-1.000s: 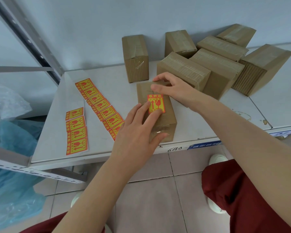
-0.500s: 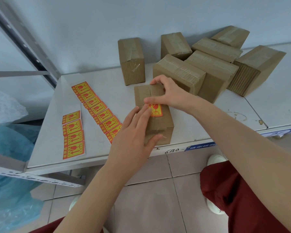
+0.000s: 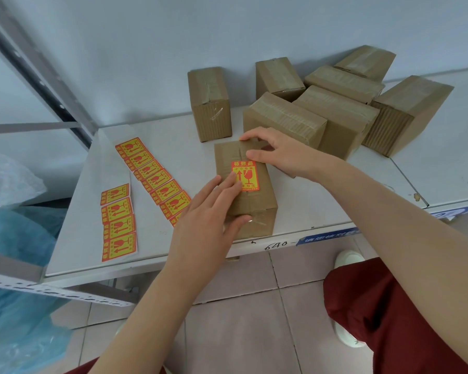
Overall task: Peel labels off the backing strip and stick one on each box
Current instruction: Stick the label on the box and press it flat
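A box (image 3: 265, 195) lies at the centre of the frame near the table's (image 3: 322, 201) front edge, taped shut, contents hidden. A label (image 3: 247, 175) is stuck on its top. The left hand (image 3: 206, 220) lies flat, with straight fingers pressing the label's left edge and the thumb against the box's near end. The right hand (image 3: 278, 152) holds the box's far end with bent fingers. Left of centre lie a long label strip (image 3: 152, 171) and a short strip (image 3: 118, 222). Other boxes (image 3: 335, 109), all sealed, crowd the upper right.

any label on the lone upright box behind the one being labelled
No, the lone upright box shows plain brown faces, no sticker.
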